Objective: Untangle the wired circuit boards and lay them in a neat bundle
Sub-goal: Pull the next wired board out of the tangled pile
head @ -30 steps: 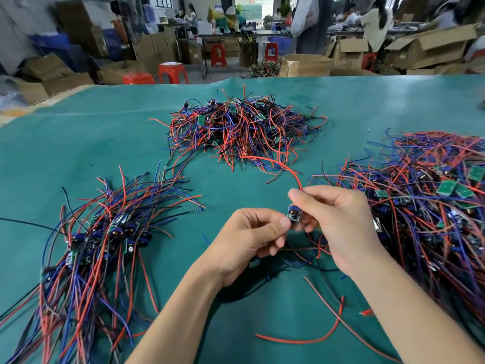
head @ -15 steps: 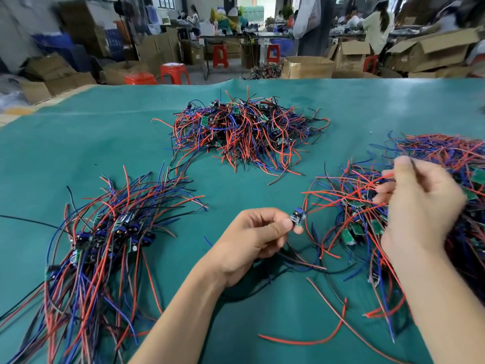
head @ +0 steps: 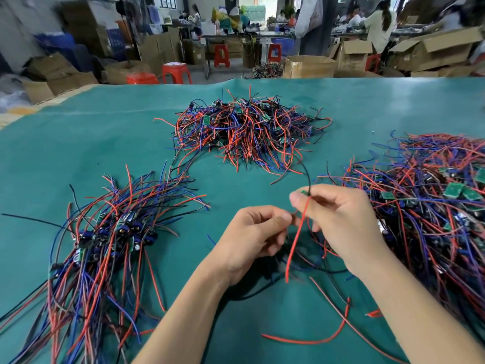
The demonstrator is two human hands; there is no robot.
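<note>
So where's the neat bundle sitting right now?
In the head view the neat bundle lies at the near left of the green table, left of the left hand, with the far pile beyond it.

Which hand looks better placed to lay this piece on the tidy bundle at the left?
Probably the left hand: it is nearer the neat bundle. The right hand pinches the board's red wire by the tangled pile.

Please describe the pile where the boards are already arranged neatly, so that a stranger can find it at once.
On the green table cover lie three heaps of wired boards. The neat bundle is the near-left one, left of the left hand. Unlike the tangled heaps at centre and right, its boards cluster together and its wires fan out.
</note>
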